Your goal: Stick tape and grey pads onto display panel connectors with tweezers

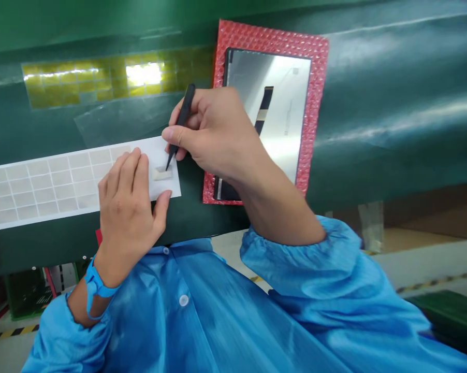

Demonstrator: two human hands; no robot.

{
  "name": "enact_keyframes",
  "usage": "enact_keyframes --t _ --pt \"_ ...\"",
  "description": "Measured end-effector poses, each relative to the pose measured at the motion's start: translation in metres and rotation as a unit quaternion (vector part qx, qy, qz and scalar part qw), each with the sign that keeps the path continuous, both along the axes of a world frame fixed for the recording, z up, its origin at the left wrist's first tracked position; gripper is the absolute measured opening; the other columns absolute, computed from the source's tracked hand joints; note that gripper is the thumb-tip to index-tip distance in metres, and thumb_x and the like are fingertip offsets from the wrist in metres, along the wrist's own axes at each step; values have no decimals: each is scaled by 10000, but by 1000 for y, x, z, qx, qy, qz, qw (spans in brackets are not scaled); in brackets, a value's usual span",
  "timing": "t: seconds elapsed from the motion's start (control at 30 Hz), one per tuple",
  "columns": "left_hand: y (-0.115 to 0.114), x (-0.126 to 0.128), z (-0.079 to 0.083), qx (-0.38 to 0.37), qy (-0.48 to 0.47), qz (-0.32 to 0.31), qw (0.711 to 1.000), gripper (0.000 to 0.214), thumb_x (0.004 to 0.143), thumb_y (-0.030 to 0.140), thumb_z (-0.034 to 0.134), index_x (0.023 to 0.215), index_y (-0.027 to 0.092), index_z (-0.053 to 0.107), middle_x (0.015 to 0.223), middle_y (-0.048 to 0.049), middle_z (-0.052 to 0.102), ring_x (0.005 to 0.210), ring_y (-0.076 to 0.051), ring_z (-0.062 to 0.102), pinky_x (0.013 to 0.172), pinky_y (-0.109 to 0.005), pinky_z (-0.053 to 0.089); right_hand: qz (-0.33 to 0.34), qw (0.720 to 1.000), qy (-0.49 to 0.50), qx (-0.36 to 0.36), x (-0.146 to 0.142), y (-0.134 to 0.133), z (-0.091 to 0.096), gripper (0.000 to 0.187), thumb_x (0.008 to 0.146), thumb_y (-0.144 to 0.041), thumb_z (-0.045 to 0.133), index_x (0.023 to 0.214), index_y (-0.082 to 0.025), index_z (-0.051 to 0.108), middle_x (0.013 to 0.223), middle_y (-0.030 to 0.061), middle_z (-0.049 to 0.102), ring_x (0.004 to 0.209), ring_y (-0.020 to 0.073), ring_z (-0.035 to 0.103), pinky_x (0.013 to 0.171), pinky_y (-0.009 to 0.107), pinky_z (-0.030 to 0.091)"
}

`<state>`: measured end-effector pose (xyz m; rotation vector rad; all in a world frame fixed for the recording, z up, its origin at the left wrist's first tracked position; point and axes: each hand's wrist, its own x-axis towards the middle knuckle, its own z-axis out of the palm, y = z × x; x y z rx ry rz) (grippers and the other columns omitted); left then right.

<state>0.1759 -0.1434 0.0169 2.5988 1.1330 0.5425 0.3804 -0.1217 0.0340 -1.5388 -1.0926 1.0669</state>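
Note:
My left hand lies flat on a white sheet of pale rectangular stickers, its fingers stretched out. Between the thumb and fingers of my right hand are black tweezers, slanting down to the right end of the sheet. Their tip meets the upper edge of a single pale sticker; whether it grips the sticker I cannot tell. Partly behind my right forearm is a flat display panel with a silvery back and a dark flex strip, resting on red bubble wrap.
A strip of yellow film labels lies on the green work mat, with a clear plastic film below it. Under the table edge are a green crate on the left and a cardboard box on the right.

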Motion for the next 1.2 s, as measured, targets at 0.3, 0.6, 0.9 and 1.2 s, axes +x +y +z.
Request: enact_keyframes --t 0.3,0.6,0.9,1.2 --pt "7 -1 4 36 -45 -24 998 551 962 269 749 1467 88 625 1492 -274 648 1453 -471 572 1195 -621 454 -132 989 72 18 67 -54 28 416 731 -516 1009 748 -274 670 696 24 732 474 150 532 414 304 360" --pt "-35 73 13 16 -109 -104 988 277 974 97 691 1241 77 763 1237 -223 749 1171 -379 670 979 -543 595 -180 981 54 -44 90 -99 10 275 823 -309 927 792 -246 661 712 33 741 506 154 594 418 271 430" --pt "-30 75 12 7 -53 -124 991 319 978 146 702 1285 79 756 1330 -256 684 1238 -407 624 1045 -585 562 -209 976 56 -11 82 -99 8 251 833 -153 865 739 -240 649 685 36 742 518 170 635 425 273 456" --pt "-31 76 14 -21 -49 -122 991 375 935 125 742 1306 75 764 1348 -275 666 1293 -447 617 1095 -616 539 -208 970 123 -37 104 -106 7 340 756 -454 993 691 -261 721 693 35 725 439 147 482 439 333 473"
